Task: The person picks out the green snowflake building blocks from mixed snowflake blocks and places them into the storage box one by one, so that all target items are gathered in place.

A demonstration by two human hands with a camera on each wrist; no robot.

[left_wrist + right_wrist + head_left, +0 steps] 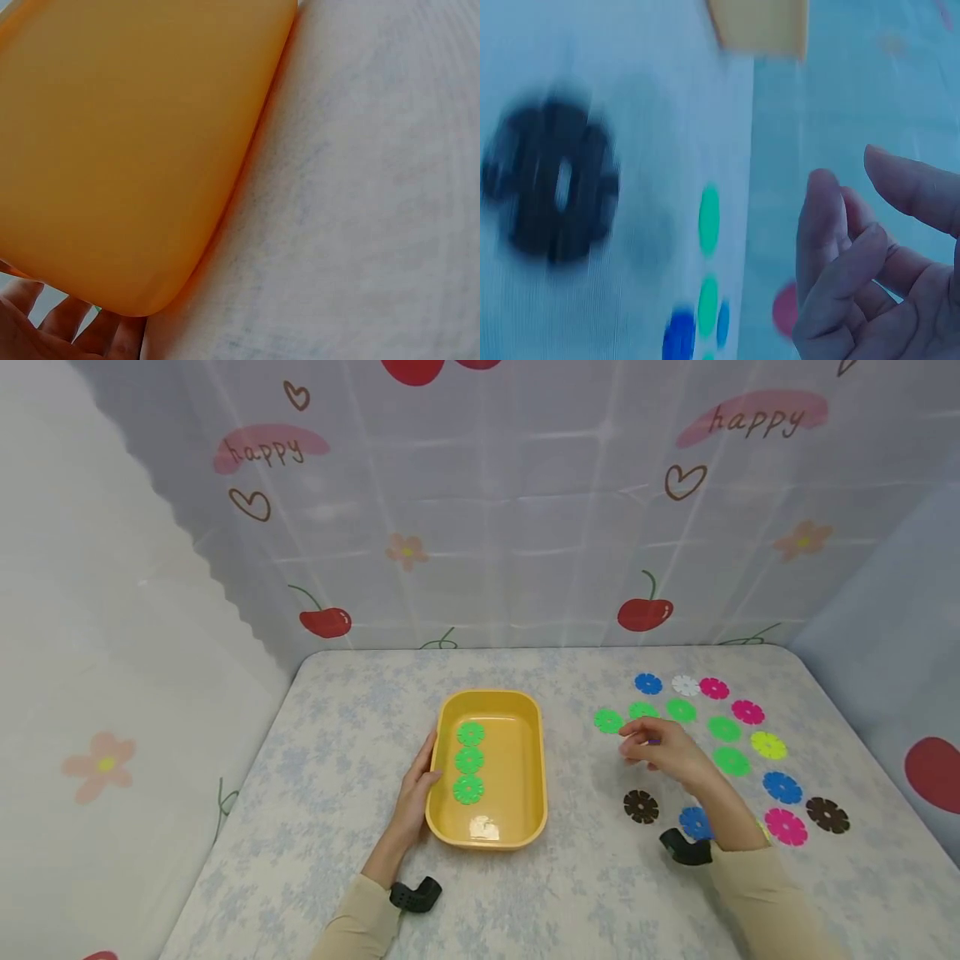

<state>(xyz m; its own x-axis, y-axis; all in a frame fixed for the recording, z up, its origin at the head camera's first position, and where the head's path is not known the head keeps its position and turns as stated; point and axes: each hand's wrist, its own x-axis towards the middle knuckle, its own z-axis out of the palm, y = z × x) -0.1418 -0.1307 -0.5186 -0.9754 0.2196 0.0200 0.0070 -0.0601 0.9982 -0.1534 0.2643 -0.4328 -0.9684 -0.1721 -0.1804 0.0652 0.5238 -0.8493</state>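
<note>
A yellow plastic tray [517, 777] with rounded corners stands on the table, and three green notched discs [469, 760] lie in a column along its left side. My left hand [412, 793] grips the tray's left wall, thumb at the rim and fingers along the outside; the left wrist view shows those fingers [64, 319] by the wall. Over the scattered discs hovers my right hand [667, 752], fingers loosely bent. In the right wrist view its thumb stands apart from the fingers, with nothing between them. A blue-purple disc [654, 741] is partly hidden behind this hand.
Right of the tray lie loose notched discs: several green ones [724, 729], pink [786, 827], blue [782, 787], a yellow [769, 745], a white [686, 685] and brown ones [641, 807]. A printed curtain [480, 527] hangs behind the table [322, 760].
</note>
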